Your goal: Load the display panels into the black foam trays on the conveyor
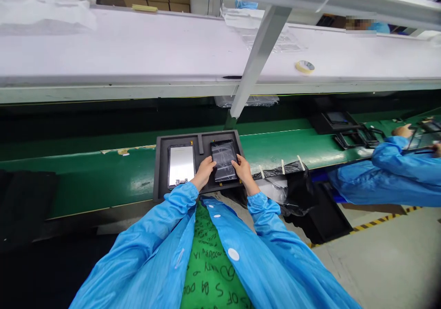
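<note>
A dark display panel (224,160) with shiny film over its face is gripped by its two long sides, over the right compartment of a black foam tray (161,162). My left hand (204,171) holds its left edge, thumb on top. On the opposite edge my right hand (244,171) is closed, its thumb also on the face. Whether the panel rests on the tray floor or hangs just above it, I cannot tell. In the left compartment lies another panel (181,164), its silvery white back facing up.
A slanted white post (258,61) rises behind the tray to a white shelf (155,47) holding a tape roll (305,66). A black plastic bag (296,185) hangs at the bench edge. On the right, a co-worker's sleeve (389,157) is near several black frames (351,139).
</note>
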Demonstrator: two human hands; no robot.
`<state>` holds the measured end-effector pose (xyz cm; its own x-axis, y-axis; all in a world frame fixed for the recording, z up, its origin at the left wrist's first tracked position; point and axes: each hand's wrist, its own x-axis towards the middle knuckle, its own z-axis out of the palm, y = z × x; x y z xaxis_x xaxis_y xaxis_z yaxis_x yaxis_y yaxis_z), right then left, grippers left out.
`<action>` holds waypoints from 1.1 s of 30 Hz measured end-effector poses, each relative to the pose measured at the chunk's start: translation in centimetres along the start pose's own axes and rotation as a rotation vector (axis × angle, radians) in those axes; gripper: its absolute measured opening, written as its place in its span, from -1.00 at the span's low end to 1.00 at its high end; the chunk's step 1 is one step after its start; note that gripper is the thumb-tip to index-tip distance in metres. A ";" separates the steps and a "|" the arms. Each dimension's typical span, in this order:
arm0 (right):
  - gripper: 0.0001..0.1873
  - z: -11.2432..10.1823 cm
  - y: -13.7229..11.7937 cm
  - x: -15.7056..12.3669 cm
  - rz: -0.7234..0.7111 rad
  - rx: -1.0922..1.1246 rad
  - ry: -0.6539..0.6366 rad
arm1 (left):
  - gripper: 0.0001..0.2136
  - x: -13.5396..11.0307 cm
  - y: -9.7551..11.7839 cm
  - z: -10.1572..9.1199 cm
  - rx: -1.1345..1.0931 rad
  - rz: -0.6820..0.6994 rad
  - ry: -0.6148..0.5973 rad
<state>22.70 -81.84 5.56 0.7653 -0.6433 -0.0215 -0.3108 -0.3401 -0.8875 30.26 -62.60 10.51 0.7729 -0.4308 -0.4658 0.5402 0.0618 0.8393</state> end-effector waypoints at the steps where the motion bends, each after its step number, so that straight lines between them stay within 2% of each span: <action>1: -0.41 0.1 -0.1 -0.1 0.002 0.026 -0.003 | -0.58 0.0 0.0 0.0 -0.005 0.011 0.013; 5: -0.36 0.4 -1.7 -0.9 -0.013 0.253 -0.052 | -0.46 0.3 1.0 -0.4 -0.042 0.071 0.012; 8: -0.38 -0.2 -3.5 -1.2 -0.088 0.291 -0.104 | -0.49 1.1 3.2 -0.8 -0.080 0.153 -0.058; 11: -0.46 -1.9 -5.9 -1.2 -0.208 0.097 -0.041 | -0.52 1.6 6.3 -1.5 -0.070 0.267 -0.128; 14: -0.52 -4.1 -9.3 -1.9 -0.444 -0.126 0.084 | -0.55 1.1 9.5 -2.1 0.012 0.439 -0.200; 16: -0.53 -5.3 -11.8 -3.0 -0.620 -0.254 0.117 | -0.60 0.3 10.9 -2.4 0.157 0.557 -0.248; 18: -0.50 -5.9 -14.1 -4.3 -0.754 -0.373 0.053 | -0.69 -0.5 11.5 -2.4 0.344 0.629 -0.295; 21: -0.38 -5.8 -16.1 -5.6 -0.835 -0.489 -0.158 | -0.86 -1.8 11.2 -1.4 0.531 0.582 -0.391; 24: -0.31 -5.1 -15.4 -6.1 -0.747 -0.548 -0.310 | -0.84 -3.4 10.9 0.3 0.554 0.466 -0.496; 26: -0.36 -4.9 -13.7 -6.0 -0.630 -0.545 -0.308 | -0.84 -4.9 10.9 1.4 0.529 0.488 -0.506; 27: -0.37 -4.8 -12.6 -5.8 -0.570 -0.522 -0.272 | -0.86 -5.7 10.8 1.7 0.522 0.547 -0.492; 29: -0.38 -4.8 -10.2 -5.2 -0.453 -0.433 -0.163 | -0.76 -6.9 10.1 2.0 0.515 0.729 -0.407; 31: -0.40 -4.7 -7.6 -4.3 -0.325 -0.313 -0.054 | -0.61 -7.3 8.1 1.9 0.477 0.846 -0.236; 33: -0.41 -4.3 -5.2 -3.3 -0.196 -0.227 0.026 | -0.50 -6.5 5.1 1.5 0.393 0.764 -0.047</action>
<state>19.42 -80.90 12.19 0.8095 -0.5663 0.1549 -0.2787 -0.6028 -0.7476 27.48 -60.84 18.21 0.8584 -0.4355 0.2709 -0.2836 0.0370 0.9582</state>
